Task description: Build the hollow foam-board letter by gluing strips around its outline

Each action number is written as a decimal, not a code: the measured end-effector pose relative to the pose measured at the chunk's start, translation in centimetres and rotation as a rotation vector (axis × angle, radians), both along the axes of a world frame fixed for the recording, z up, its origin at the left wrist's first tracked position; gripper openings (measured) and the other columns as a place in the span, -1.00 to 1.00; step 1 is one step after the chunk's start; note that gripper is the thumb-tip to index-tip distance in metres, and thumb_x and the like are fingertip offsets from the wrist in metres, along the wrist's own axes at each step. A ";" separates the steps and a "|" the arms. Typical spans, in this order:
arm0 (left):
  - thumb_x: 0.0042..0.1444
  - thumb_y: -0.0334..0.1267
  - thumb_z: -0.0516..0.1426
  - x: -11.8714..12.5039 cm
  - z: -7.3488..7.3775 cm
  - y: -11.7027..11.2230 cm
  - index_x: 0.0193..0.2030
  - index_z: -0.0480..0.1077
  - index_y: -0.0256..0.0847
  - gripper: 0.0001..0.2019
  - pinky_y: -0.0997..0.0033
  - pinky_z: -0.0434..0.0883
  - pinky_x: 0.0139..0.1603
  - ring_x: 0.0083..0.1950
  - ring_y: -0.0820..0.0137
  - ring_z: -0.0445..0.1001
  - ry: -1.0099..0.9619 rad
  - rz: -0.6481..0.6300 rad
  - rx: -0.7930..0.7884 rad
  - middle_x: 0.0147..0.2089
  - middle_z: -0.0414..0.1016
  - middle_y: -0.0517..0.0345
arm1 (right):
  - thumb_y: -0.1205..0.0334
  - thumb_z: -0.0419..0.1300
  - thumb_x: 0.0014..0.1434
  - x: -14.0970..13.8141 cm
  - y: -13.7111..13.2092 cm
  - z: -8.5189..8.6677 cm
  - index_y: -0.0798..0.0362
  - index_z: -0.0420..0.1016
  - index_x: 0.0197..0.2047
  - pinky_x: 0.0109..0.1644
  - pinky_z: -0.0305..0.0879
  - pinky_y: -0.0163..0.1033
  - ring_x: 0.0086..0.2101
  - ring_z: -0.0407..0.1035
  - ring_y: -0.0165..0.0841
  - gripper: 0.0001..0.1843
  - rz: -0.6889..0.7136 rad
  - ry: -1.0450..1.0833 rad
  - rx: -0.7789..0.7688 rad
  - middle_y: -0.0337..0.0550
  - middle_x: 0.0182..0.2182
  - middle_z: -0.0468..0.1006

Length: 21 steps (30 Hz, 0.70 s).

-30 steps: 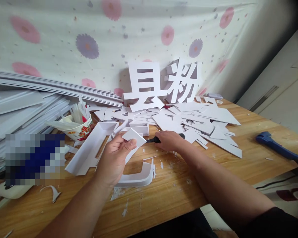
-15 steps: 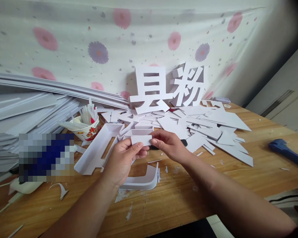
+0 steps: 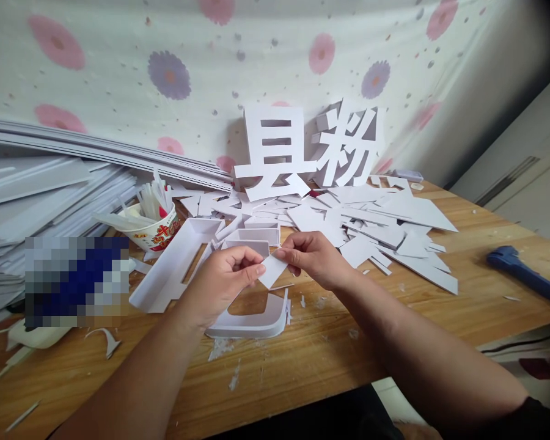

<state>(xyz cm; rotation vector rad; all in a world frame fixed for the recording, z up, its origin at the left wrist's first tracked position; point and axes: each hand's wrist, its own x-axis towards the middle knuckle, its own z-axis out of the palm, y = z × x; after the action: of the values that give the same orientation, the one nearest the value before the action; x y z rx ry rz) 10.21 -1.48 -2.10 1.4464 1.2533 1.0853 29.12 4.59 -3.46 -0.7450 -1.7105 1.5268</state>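
A small white foam-board piece [image 3: 272, 271] is pinched between both hands above the wooden table [image 3: 330, 348]. My left hand [image 3: 220, 282] grips its left end with thumb and fingers closed. My right hand [image 3: 312, 259] pinches its right end. Directly below them lies a curved white channel piece [image 3: 256, 318], and to the left a long white channel-letter part [image 3: 174, 263]. Small white box sections [image 3: 252, 235] sit just behind the hands.
Two finished white characters [image 3: 311, 150] lean on the flowered cloth. White offcuts [image 3: 385, 226] are heaped at centre right. Stacked white strips [image 3: 50, 195] fill the left. A paper cup [image 3: 158, 229] holds strips. A blue tool [image 3: 522, 272] lies at far right.
My right hand left the black-handled tool on the table and came up to pinch the white piece together with my left hand; the piece is now tilted between them.
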 end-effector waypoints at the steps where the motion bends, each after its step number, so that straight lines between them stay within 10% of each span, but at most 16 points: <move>1: -0.01 -0.22 0.27 0.1 0.1 -0.1 -0.43 0.49 -0.21 -0.88 0.51 0.32 -0.42 -0.48 0.50 0.37 -0.008 -0.020 -0.015 -0.48 0.44 0.23 | -0.01 0.34 0.05 -0.1 0.0 -0.1 0.11 0.39 -0.52 -0.57 0.08 -0.41 -0.65 0.18 -0.55 -0.63 -0.005 0.044 -0.016 -0.33 -0.69 0.36; 21: 0.02 -0.09 0.30 1.2 -0.1 -0.7 -0.36 0.36 -0.27 -0.70 0.45 0.49 -0.39 -0.39 0.36 0.58 -0.491 0.033 -0.253 -0.34 0.59 0.03 | 0.17 0.42 0.01 -1.1 -0.1 -1.0 0.00 0.51 -0.07 -0.35 0.40 -0.32 -0.47 0.37 -0.50 -0.61 0.051 0.364 0.004 -0.38 -0.48 0.42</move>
<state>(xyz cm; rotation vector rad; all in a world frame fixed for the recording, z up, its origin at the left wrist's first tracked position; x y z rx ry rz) 11.37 -2.17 -2.19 0.8999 1.0161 1.1680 27.99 4.54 -4.48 -0.3929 -1.4676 1.5812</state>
